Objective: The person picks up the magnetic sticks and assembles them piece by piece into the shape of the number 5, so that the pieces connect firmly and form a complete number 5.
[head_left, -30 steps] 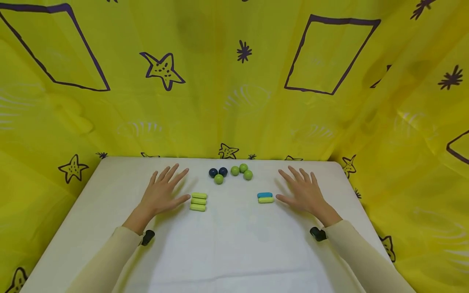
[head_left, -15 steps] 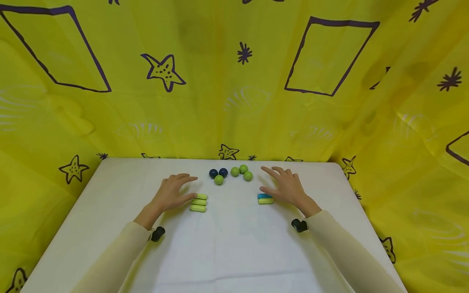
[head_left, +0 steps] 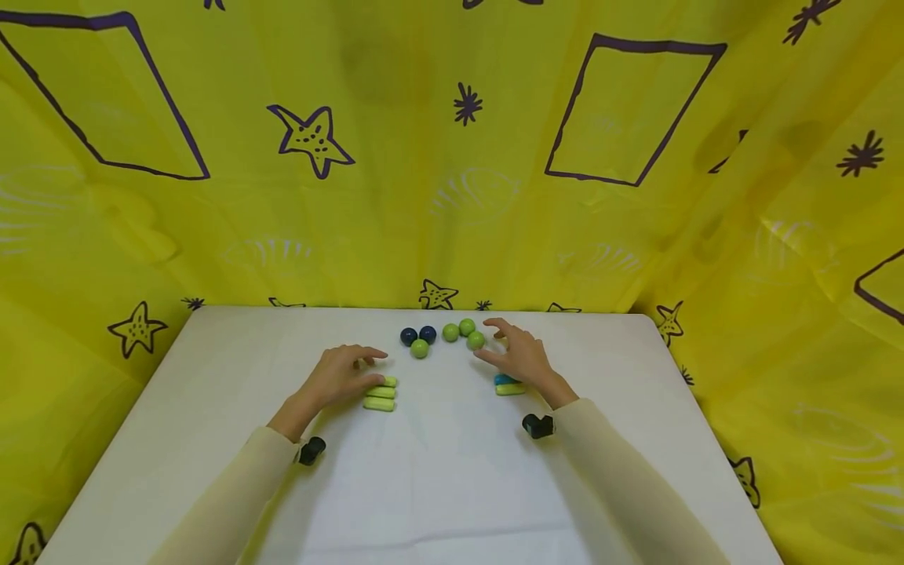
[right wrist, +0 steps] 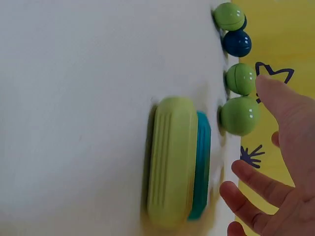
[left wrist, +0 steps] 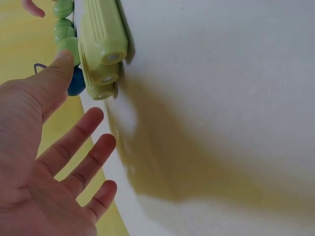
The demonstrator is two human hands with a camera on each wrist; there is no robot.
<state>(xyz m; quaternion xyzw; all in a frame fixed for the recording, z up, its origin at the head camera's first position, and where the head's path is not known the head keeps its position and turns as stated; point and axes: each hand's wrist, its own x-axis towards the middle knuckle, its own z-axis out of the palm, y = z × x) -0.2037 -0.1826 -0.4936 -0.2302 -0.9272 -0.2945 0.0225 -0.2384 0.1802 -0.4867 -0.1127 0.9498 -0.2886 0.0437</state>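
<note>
My left hand (head_left: 337, 377) hovers over the far end of three lime-green ribbed sticks (head_left: 379, 406) lying side by side, thumb near the farthest. In the left wrist view its fingers are spread apart and hold nothing. My right hand (head_left: 524, 358) reaches past a blue stick (head_left: 504, 379) and a lime-green stick (head_left: 510, 389), partly covering the blue one in the head view. Its thumb and index finger stand apart beside the nearest ball (head_left: 475, 340) of three green balls; in the right wrist view nothing is gripped.
Left of those balls sit two dark blue balls (head_left: 409, 337) touching a green ball (head_left: 420, 348). Everything lies on a white-covered table (head_left: 438, 471). A yellow patterned curtain (head_left: 395, 196) encloses the back and sides. Small black devices (head_left: 538, 426) sit at both wrists.
Both hands have moved inward, the right further, from beside the sticks towards the green balls. The left thumb now overlaps the farthest lime-green stick. Fingers have bent from widely spread. Balls and sticks stay put.
</note>
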